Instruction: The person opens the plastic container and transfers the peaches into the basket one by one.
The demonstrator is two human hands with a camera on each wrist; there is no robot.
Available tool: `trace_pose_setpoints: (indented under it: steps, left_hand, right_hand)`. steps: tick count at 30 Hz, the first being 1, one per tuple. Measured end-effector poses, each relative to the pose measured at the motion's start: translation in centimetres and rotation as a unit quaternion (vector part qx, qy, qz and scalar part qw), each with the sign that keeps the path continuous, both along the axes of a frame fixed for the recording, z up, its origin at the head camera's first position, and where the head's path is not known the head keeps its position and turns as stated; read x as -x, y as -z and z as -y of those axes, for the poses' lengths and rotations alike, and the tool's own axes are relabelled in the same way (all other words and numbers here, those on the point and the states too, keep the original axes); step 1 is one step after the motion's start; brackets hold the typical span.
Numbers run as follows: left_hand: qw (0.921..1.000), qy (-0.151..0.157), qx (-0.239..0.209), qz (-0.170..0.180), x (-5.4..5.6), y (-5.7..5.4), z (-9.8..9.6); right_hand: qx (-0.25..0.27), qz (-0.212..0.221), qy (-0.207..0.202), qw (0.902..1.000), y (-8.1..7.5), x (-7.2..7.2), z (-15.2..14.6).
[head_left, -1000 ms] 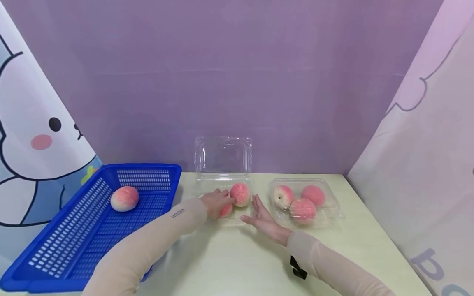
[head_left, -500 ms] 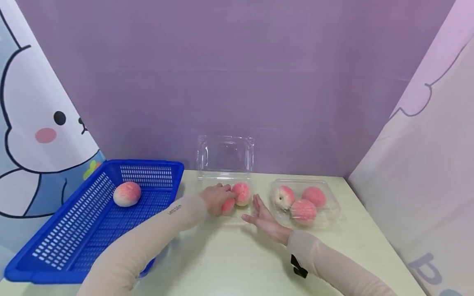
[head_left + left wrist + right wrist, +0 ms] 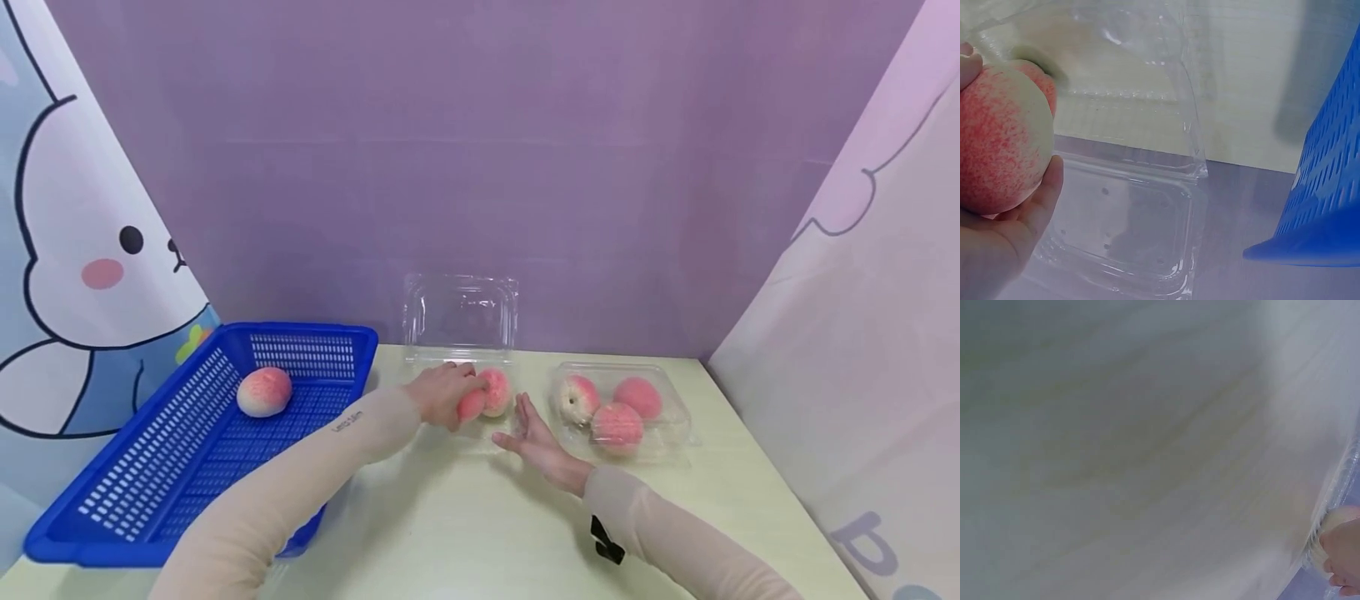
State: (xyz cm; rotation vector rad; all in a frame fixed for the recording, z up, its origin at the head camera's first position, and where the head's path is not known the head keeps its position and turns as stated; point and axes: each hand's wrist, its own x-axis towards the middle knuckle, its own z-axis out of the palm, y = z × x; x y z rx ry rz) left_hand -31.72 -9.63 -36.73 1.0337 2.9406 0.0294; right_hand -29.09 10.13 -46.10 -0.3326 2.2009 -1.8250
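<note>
My left hand grips a pink-and-cream peach over the open clear plastic clamshell box. Close against it, a second peach sits in the right part of that box, partly covered by the held one in the left wrist view. The box's lid stands raised at the back. My right hand is by the box's right side, thumb and fingers spread, holding nothing. In the right wrist view a pale blurred surface fills most of the frame, with part of a hand at the lower right.
A blue perforated basket stands on the left with one peach inside. To the right, a second clear box with its lid down holds several peaches. A purple wall closes off the back.
My left hand has risen a little and moved right with its peach, which now shows more and overlaps the second peach. My right hand has stayed nearly still. The head view has shifted slightly.
</note>
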Motion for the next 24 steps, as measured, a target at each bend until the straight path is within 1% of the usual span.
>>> trace_pose_setpoints:
  steps: [8, 14, 18, 24]
  left_hand:
    - [0.9999, -0.011, 0.003, 0.005, -0.4, -1.0, 0.1]
    - [0.9999, 0.008, -0.007, 0.006, -1.0, -1.6, 0.3]
    - [0.9997, 0.019, -0.015, -0.007, -1.6, -1.6, 0.6]
    - [0.9981, 0.041, -0.016, -0.044, -2.2, -1.4, 0.9]
  right_hand:
    - [0.005, 0.004, -0.003, 1.0000, -0.2, -0.2, 0.0]
    - [0.008, 0.003, -0.003, 1.0000, -0.1, 0.0, -0.2]
    - [0.006, 0.001, -0.006, 1.0000, 0.2, 0.1, -0.2]
    - [0.007, -0.004, -0.005, 1.0000, 0.3, 0.1, -0.2]
